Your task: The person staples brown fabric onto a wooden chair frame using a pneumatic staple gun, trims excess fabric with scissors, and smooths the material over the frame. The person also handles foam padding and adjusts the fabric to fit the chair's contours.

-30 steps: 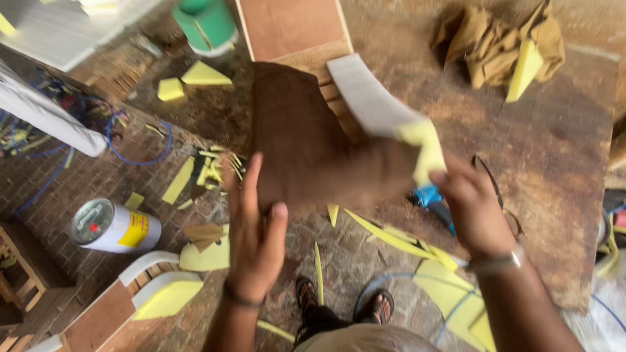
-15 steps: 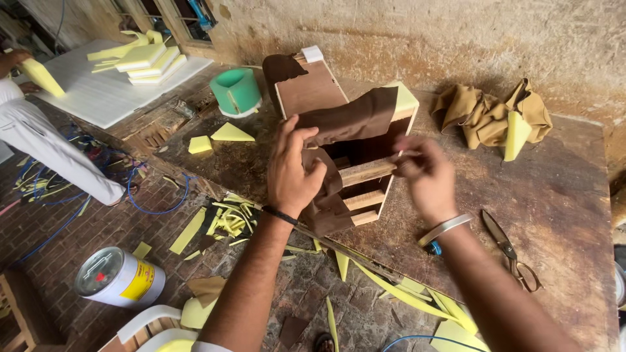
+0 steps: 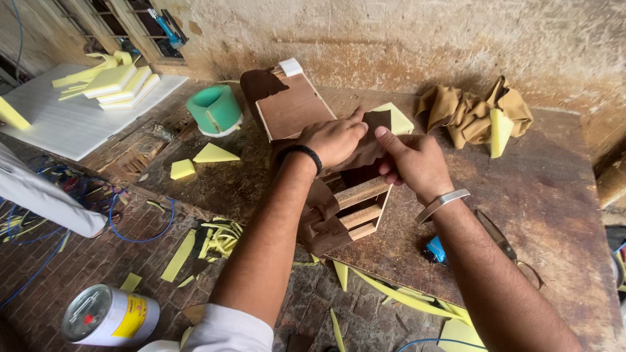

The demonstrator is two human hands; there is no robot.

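A wooden frame box [image 3: 355,208] with a flat brown panel [image 3: 292,107] stands on the workbench [image 3: 554,195]. Brown leather-like fabric [image 3: 372,140] is draped over its top and hangs down its near side [image 3: 323,218]. My left hand [image 3: 334,138], with a black wristband, presses and pinches the fabric on top of the frame. My right hand [image 3: 414,163], wearing a metal bracelet, grips the same fabric edge right beside it. Yellow foam [image 3: 399,119] shows under the fabric at the frame's far corner.
A green tape roll [image 3: 215,109], yellow foam wedges [image 3: 212,154] and a crumpled tan cloth [image 3: 469,114] lie on the bench. Scissors [image 3: 505,244] and a blue item [image 3: 435,251] sit near my right forearm. A glue tin [image 3: 107,317] and foam scraps [image 3: 218,238] are on the brick floor.
The view has settled closer on the bench. Both hands moved together onto the top of the frame, pulling the brown fabric over it; earlier the fabric was held up loose.
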